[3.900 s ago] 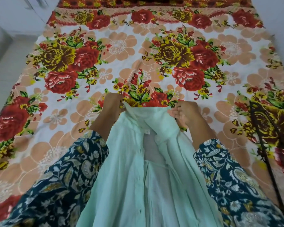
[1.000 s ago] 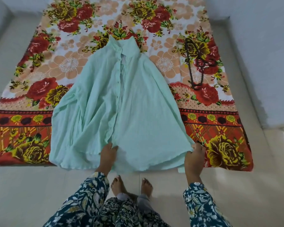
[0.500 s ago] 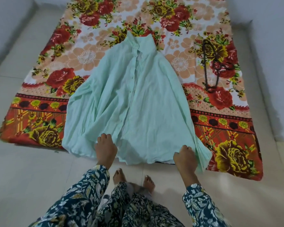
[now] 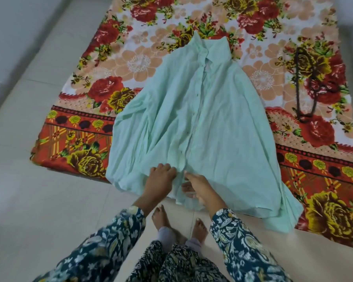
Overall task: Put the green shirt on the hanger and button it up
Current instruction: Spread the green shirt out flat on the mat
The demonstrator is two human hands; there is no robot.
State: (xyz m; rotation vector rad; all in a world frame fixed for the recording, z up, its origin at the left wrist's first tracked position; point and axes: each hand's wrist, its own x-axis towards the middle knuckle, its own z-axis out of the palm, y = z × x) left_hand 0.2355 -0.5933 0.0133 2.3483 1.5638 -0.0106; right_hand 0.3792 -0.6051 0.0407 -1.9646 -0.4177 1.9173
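Two hands meet at the near hem of the green shirt (image 4: 202, 123), which lies spread face-up on the floral bedsheet (image 4: 80, 143), collar away from the person and hem spilling over onto the pale floor tiles (image 4: 39, 200); the left hand (image 4: 160, 180) rests palm-down with its fingers curled onto the cloth just left of the button placket, though whether it pinches the fabric I cannot tell; just beside it, the right hand (image 4: 201, 187) lies with fingers loosely parted and a fold of hem seemingly gathered beneath them, thumb pointing at the placket; the fabric looks thin, light and limp, creasing readily, so it should lift with little effort but sag and slide, and I judge the collar and shoulders the better place to take hold for hanging; further right, well apart from both hands, the dark hanger (image 4: 306, 86) lies on the sheet, untouched; the front looks mostly unbuttoned.
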